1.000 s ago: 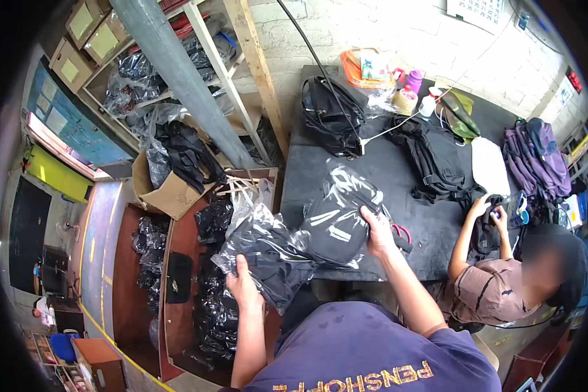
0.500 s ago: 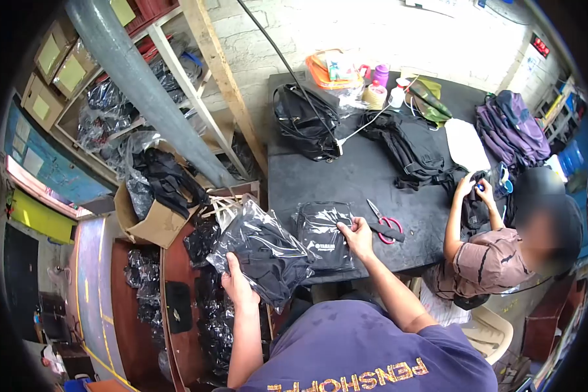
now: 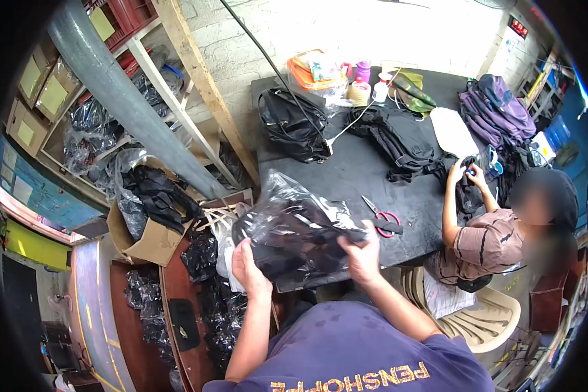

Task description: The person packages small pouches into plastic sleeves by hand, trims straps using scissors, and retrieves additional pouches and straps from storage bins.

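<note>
A black bag in clear plastic (image 3: 297,245) is held over the near edge of the dark table, its wrapping puffed up and shiny. My left hand (image 3: 251,271) grips its left side, thumb up along the plastic. On the opposite side my right hand (image 3: 362,253) is closed on the bag's right edge, slightly blurred. Whether a second wrapped bag is stacked with it or lies beneath it, I cannot tell. Red-handled scissors (image 3: 387,222) lie just beyond my right hand, with a short black strap piece across the handles.
A co-worker (image 3: 487,235) sits at the right, hands on a black item. Black backpacks (image 3: 398,140), a black handbag (image 3: 293,124), bottles (image 3: 359,91) and purple bags (image 3: 496,108) stand on the table (image 3: 336,173). Left are a carton (image 3: 144,238), a pipe (image 3: 134,98) and shelves.
The wrapped bag in my left hand has moved right, over where the Yamaha-marked packet lay. My right hand has gone from touching that packet to gripping the held bag's edge.
</note>
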Demonstrator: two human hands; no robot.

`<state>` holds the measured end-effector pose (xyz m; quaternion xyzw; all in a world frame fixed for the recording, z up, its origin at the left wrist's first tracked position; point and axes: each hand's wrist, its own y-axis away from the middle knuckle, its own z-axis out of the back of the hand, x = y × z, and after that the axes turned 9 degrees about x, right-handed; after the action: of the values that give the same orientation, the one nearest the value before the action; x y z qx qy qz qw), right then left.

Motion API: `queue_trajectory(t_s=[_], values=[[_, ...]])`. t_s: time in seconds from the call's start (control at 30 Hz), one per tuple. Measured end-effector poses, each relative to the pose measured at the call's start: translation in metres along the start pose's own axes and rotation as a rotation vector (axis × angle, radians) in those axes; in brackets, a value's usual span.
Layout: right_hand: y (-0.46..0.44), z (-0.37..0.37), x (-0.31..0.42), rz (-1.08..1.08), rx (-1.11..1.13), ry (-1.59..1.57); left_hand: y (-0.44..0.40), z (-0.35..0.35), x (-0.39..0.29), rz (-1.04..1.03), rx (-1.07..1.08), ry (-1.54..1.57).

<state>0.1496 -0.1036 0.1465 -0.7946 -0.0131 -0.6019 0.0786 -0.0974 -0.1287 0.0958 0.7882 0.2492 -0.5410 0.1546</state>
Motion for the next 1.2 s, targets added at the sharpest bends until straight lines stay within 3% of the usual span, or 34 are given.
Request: queue_trajectory(t_s=[0.03,0.07,0.17,0.2,0.3,0.5,0.57,0.6,0.63,0.73,0.8,0.83,0.87,0.93,0.97,1.0,1.03,1.07,1.1,1.13,1.2], values=[[0.000,0.007,0.009,0.172,-0.061,0.003,-0.008,0.012,0.003,-0.020,-0.013,-0.072],[-0.001,0.013,0.009,0.168,-0.062,0.001,-0.014,0.024,0.006,-0.038,-0.025,-0.146],[0.000,0.023,0.005,0.703,0.114,0.568,-0.025,0.042,-0.014,-0.041,-0.017,-0.094],[0.001,0.021,-0.002,0.702,0.108,0.569,-0.028,0.043,-0.019,-0.045,-0.013,-0.060],[0.009,0.020,-0.047,0.351,0.411,1.205,-0.032,0.041,-0.029,-0.022,0.017,0.030],[0.012,0.037,-0.096,0.321,0.613,1.208,-0.038,0.029,-0.029,-0.026,0.077,-0.001],[0.003,0.041,-0.085,0.271,0.633,1.099,-0.043,0.023,-0.031,-0.094,0.281,-0.211],[-0.005,0.032,-0.051,0.363,0.452,0.995,-0.046,0.018,-0.034,-0.128,0.381,-0.316],[-0.016,0.018,0.000,0.449,0.277,0.887,-0.048,-0.001,-0.053,-0.269,0.580,-0.505],[-0.042,-0.008,0.113,0.618,0.155,0.883,-0.048,-0.087,-0.128,-0.813,1.050,-0.978],[-0.049,-0.015,0.156,0.180,0.386,1.013,-0.044,-0.133,-0.150,-1.096,1.169,-0.981],[-0.052,-0.012,0.157,0.072,0.439,1.038,-0.045,-0.145,-0.148,-1.101,1.168,-0.981],[-0.054,-0.008,0.157,-0.035,0.492,1.066,-0.049,-0.156,-0.144,-1.030,0.963,-0.786],[-0.057,0.028,0.111,0.125,0.190,0.665,-0.057,-0.168,-0.131,-0.852,0.561,-0.401],[-0.057,0.042,0.089,0.198,0.047,0.464,-0.064,-0.163,-0.111,-0.853,0.557,-0.399],[-0.053,0.047,0.073,0.195,0.052,0.465,-0.074,-0.150,-0.078,-0.506,0.496,-0.244],[-0.043,0.051,0.056,0.173,-0.029,0.233,-0.085,-0.134,-0.043,-0.164,0.428,-0.091],[-0.034,0.056,0.035,0.153,-0.111,0.000,-0.092,-0.113,-0.003,0.075,0.433,-0.159],[-0.023,0.073,-0.008,0.086,-0.110,0.093,-0.093,-0.093,0.031,0.316,0.435,-0.228],[-0.011,0.092,-0.050,0.017,-0.112,0.185,-0.084,-0.085,0.050,0.318,0.437,-0.231],[0.005,0.106,-0.084,-0.336,0.008,0.573,-0.053,-0.087,0.086,0.575,0.542,-0.408]])
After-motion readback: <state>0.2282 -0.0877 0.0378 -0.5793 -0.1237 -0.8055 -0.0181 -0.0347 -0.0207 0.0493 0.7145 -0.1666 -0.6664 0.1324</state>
